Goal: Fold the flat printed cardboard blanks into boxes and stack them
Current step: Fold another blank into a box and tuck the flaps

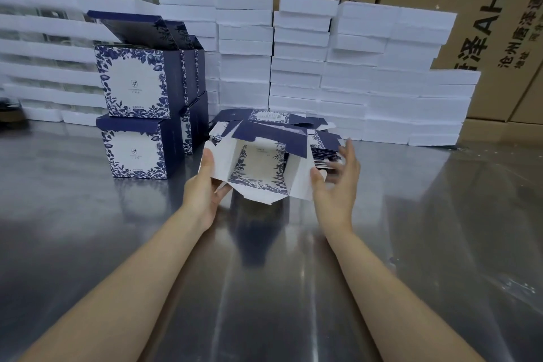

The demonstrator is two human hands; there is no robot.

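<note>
My left hand (202,185) pinches the left flap of the half-folded box (258,167), thumb on top and fingers under, over the shiny metal table (264,288); my right hand (338,182) is wide open, fingers spread, holding nothing, right beside the box's other flap, too blurry to tell if it touches. Behind the box lies the pile of flat blanks (273,123); to the left stand the finished boxes (135,97), stacked two high; far back are white foam blocks (296,67) and big brown cartons (484,23).

Left hand (205,185) grips half-folded box (258,167); right hand (338,182) splayed.
</note>
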